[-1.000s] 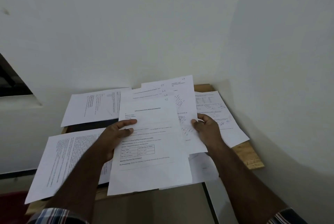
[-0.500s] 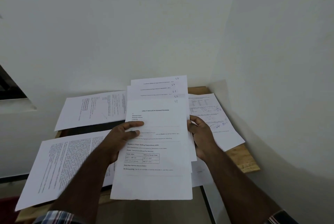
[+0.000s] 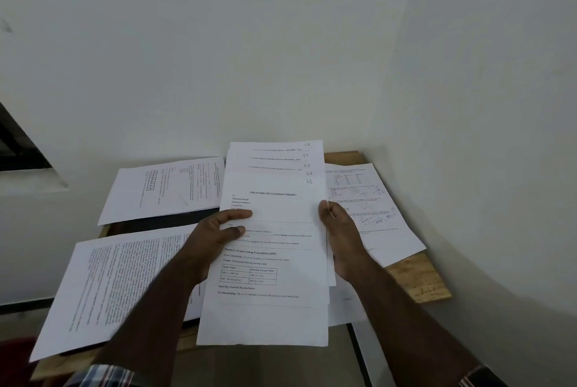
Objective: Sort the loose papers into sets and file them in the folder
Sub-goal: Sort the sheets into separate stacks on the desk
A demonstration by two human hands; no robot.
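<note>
Held set: a fanned stack of printed sheets point(image 3: 274, 208), long axis running away from the person, top edges toward the wall, stepped so handwritten marks S1 to S5 show.
Position: above the wooden table point(image 3: 415, 280), between both hands.
Left hand point(image 3: 215, 239): grasps the left edge, thumb and fingers lying on the top sheet.
Right hand point(image 3: 340, 236): grips the right edge, fingers curled behind.
Loose papers: text page point(image 3: 118, 280) left; gridded page point(image 3: 165, 186) behind it; annotated page point(image 3: 374, 211) right.

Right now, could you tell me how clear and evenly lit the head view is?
Head view: dim, flat lighting with no glare; the wide lens bends the wall corner and the table edge; headings on the held stack of papers are readable, but fine print on the side sheets blurs out.
</note>
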